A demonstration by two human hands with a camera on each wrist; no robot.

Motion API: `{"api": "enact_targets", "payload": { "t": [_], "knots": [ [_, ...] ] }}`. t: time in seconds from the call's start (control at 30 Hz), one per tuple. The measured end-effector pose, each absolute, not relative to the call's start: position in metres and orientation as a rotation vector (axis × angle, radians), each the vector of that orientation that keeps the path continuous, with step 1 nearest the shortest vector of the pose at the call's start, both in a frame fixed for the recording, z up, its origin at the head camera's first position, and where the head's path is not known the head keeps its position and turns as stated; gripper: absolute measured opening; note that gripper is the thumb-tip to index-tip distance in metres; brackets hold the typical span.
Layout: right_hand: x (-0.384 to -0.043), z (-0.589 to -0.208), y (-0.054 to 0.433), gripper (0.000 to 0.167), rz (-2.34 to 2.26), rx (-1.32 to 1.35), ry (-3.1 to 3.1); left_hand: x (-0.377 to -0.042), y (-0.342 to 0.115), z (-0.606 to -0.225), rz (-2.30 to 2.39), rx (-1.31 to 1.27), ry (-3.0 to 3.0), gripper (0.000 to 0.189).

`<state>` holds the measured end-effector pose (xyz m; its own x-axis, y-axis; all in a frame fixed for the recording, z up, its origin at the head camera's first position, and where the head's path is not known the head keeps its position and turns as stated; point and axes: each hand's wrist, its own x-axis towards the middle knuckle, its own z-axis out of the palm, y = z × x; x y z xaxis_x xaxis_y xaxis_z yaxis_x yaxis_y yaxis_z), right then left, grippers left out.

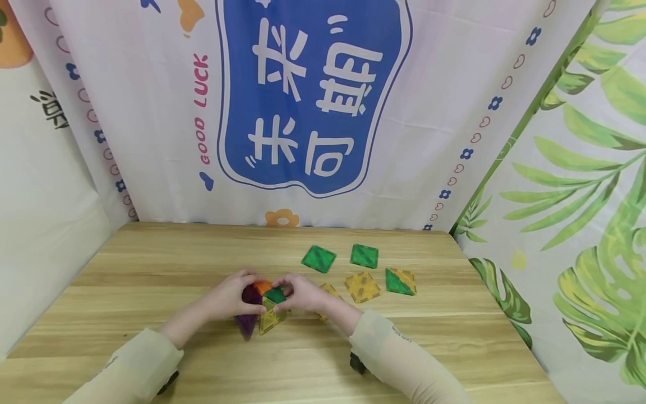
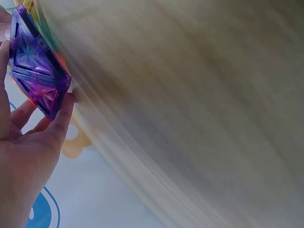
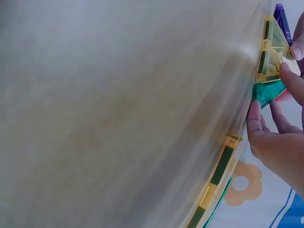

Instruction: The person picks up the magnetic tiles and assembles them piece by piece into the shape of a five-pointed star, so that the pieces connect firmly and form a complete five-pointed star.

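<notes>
Translucent magnetic tiles stand joined in a small multi-coloured structure on the table, between the two hands. Purple triangular tiles (image 2: 33, 61) form its left side; an orange tile (image 1: 263, 286) and a green tile (image 1: 275, 294) show at the back. Yellow triangular tiles (image 3: 273, 54) make the front right. My left hand (image 1: 233, 295) grips the purple side, its thumb reaching across the front toward the yellow tile. From the right, my right hand (image 1: 301, 293) holds the yellow and green side between thumb and fingers. The structure's inside is mostly hidden by the hands.
Flat on the wooden table (image 1: 212, 370), to the right, lie two green square tiles (image 1: 319, 258), a yellow square tile (image 1: 362, 287) and a green-and-yellow pair (image 1: 401, 281). Another yellow tile (image 1: 329, 289) is partly covered by the right forearm. A printed curtain (image 1: 166, 168) hangs behind.
</notes>
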<state>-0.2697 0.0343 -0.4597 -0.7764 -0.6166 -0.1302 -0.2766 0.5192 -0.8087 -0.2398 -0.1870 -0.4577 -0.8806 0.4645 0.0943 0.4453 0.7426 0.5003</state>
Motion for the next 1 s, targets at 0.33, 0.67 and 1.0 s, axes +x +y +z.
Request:
{"api": "enact_targets", "payload": {
  "t": [0.33,0.67,1.0],
  "knots": [
    [-0.269,-0.459,0.036,0.049,-1.090,-0.798,2.417,-0.240,-0.189,-0.458,0.895,0.792,2.849,0.072],
    [-0.270,-0.458,0.035,0.043,-1.073,-0.783,2.419,-0.243,-0.191,-0.456,0.947,0.845,2.771,0.054],
    [-0.272,-0.463,0.029,0.042,-1.119,-0.691,2.460,-0.237,-0.178,-0.456,0.965,0.915,2.833,0.054]
  ]
}}
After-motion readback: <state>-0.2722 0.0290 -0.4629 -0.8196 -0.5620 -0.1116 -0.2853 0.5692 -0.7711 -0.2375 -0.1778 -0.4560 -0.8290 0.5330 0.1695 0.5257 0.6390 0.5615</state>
